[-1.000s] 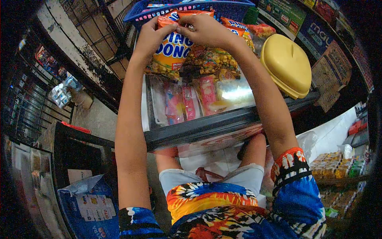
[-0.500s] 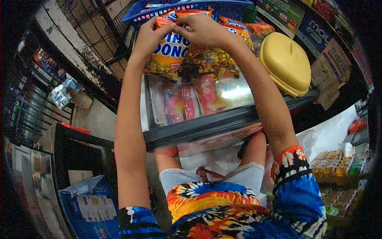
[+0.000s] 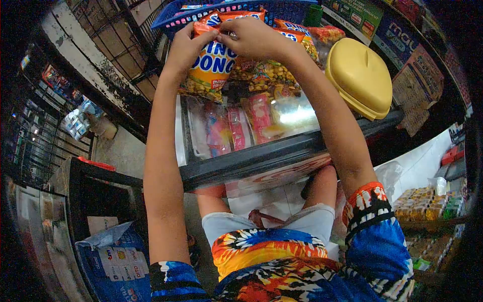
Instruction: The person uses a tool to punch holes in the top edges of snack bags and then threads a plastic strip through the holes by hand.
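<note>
An orange and yellow Ding Dong snack bag (image 3: pixel 214 63), with mixed nuts showing through its lower part, is held upright at the far side of the glass-topped case. My left hand (image 3: pixel 187 48) pinches its top edge from the left. From the right, my right hand (image 3: pixel 251 38) grips the same top edge, and the two thumbs nearly meet. Other snack bags (image 3: pixel 274 70) of the same kind lie behind and to the right, partly hidden by my right hand and forearm.
A blue plastic basket (image 3: pixel 166 17) stands behind the bags. To the right sits a yellow lidded container (image 3: pixel 358 75). Pink packets (image 3: pixel 236 128) show through the case's glass top, whose dark front edge (image 3: pixel 251 158) is close to my legs. Posters (image 3: pixel 397 40) line the right side.
Both hands stay at the bag's top edge with little movement. The whole view has shifted very slightly.
</note>
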A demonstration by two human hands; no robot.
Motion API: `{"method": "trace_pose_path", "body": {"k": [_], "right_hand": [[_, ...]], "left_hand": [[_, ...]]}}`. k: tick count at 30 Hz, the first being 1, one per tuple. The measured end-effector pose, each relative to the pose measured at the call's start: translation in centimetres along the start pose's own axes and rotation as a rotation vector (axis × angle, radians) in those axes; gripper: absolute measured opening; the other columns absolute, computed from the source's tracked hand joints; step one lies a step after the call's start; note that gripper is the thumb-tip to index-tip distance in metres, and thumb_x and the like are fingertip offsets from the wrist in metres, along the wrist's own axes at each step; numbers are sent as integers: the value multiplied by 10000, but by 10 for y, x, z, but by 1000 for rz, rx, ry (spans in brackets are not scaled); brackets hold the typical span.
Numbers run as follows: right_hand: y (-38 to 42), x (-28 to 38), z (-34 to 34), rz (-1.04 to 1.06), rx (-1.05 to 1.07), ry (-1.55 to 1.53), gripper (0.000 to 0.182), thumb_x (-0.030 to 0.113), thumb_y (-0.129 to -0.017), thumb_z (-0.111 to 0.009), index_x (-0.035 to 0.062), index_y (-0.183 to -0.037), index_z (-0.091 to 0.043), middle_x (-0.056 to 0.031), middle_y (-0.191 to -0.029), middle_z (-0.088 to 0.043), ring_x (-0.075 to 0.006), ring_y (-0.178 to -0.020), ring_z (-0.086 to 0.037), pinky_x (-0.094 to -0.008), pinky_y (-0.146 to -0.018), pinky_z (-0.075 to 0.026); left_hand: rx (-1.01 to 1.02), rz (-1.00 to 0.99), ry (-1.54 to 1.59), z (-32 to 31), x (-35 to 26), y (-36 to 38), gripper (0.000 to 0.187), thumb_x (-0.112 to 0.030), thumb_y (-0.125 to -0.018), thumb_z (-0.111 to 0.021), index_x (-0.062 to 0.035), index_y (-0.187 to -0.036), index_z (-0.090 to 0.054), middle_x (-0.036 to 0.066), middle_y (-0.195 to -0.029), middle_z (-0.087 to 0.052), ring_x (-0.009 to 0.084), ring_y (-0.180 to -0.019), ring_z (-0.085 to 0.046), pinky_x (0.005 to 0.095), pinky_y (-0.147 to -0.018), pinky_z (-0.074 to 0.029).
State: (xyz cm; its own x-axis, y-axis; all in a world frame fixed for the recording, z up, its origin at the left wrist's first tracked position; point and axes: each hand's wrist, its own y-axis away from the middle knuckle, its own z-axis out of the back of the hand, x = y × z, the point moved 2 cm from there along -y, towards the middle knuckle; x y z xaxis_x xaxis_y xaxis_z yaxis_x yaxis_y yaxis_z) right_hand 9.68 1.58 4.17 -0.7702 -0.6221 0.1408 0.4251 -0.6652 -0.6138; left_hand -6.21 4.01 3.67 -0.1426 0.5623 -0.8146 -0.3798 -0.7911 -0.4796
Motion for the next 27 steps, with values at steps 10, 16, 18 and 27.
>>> {"method": "trace_pose_path", "body": {"k": [10, 16, 18, 27], "right_hand": [[0, -1, -1, -44, 45, 15, 366, 360, -842, -460, 46, -913, -636, -209, -817, -619, -372, -762, -600, -453, -725, -474], [0, 0, -1, -32, 43, 6, 355, 341, -839, -460, 35, -885, -635, -209, -801, -618, -372, -750, -599, -455, -715, -475], [0, 0, -1, -22, 37, 1, 356, 340, -839, -460, 33, -880, -635, -208, -793, -618, -372, -742, -599, -453, -710, -475], [0, 2, -2, -13, 84, 28, 320, 272, -855, -497, -23, -916, -608, -219, -786, -610, -342, -722, -602, -396, -663, -473]], "left_hand": [[17, -9, -25, 1, 7, -4, 279, -220, -791, -627, -13, -975, -591, 42, -848, -630, 80, -719, -583, 216, -635, -460], [22, 1, -41, 2, 9, -6, 295, -233, -786, -635, -9, -973, -590, 43, -849, -631, 76, -713, -581, 218, -636, -460], [48, -8, -27, 2, 10, -5, 311, -254, -798, -632, -12, -986, -575, 57, -887, -631, 96, -746, -598, 222, -660, -471], [30, 26, -22, 1, 13, -6, 316, -244, -791, -627, -3, -991, -582, 50, -864, -630, 83, -718, -584, 225, -645, -466]]}}
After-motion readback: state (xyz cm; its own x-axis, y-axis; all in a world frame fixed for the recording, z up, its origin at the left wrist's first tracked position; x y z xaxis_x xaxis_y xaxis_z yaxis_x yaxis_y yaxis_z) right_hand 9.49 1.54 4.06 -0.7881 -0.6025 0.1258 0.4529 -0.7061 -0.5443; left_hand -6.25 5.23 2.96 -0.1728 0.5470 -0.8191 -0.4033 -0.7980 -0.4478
